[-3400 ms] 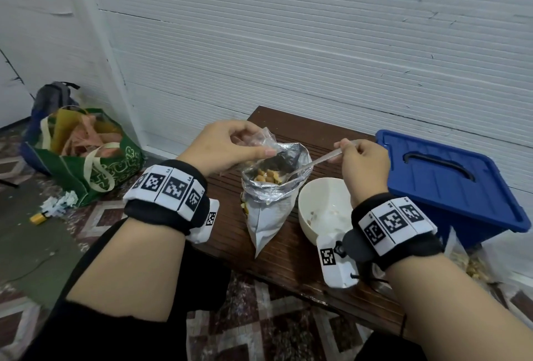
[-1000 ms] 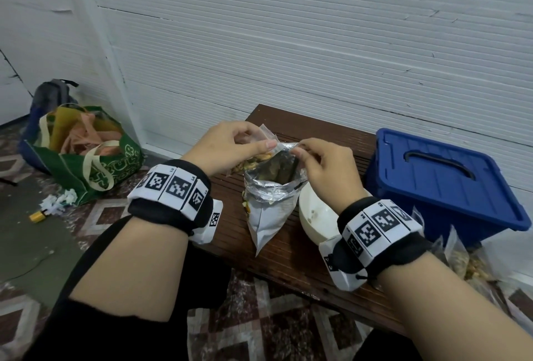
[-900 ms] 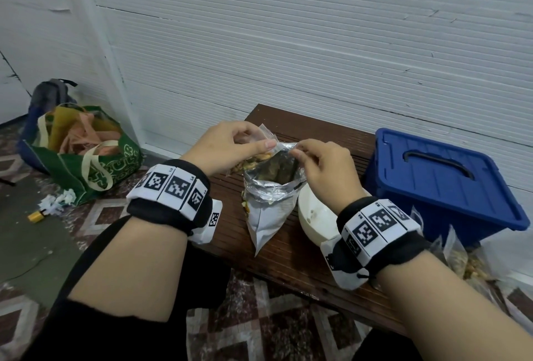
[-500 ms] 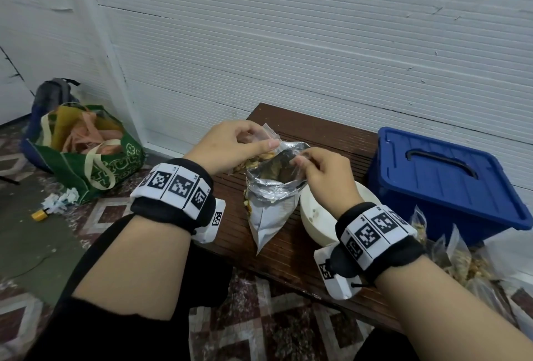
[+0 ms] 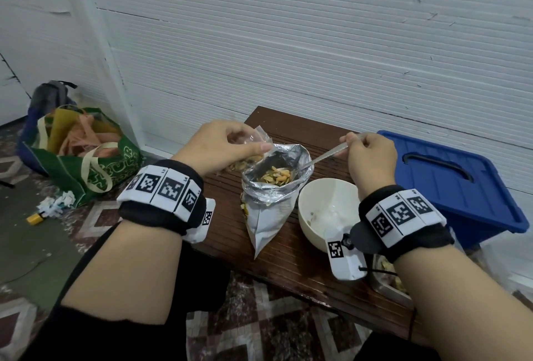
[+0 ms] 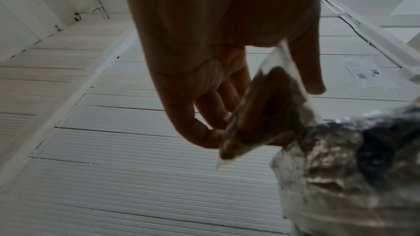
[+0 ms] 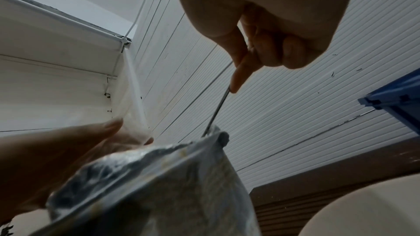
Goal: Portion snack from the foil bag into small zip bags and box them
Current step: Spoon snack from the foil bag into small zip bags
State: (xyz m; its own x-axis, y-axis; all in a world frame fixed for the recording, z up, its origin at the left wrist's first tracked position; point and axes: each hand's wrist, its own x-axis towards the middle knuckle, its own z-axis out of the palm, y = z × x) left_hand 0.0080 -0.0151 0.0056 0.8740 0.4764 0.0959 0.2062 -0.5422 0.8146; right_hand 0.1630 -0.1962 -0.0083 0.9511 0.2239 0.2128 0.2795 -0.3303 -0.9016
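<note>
1. Progress looks partial: a few filled clear packets [image 5: 386, 267] lie at the near right edge of the dark brown slatted wooden table [image 5: 291, 265], while the blue plastic lidded box [image 5: 450, 184] at the right is closed, so I judge boxing not yet done.
2. Left hand [image 5: 219, 147] pinches a small clear zip bag [image 5: 253, 144], already part-filled with snack, held just left of the foil bag's mouth.
3. Right hand [image 5: 369, 156] grips a thin metal spoon [image 5: 326, 156], its bowl sunk in the crinkled silver foil bag [image 5: 271, 202] standing open mid-table.
4. Golden, seed-like snack pieces [image 5: 275, 179] sit loose in the foil mouth.
5. Smooth round white bowl [image 5: 326, 213] stands just right of the foil bag, nearly empty.
</note>
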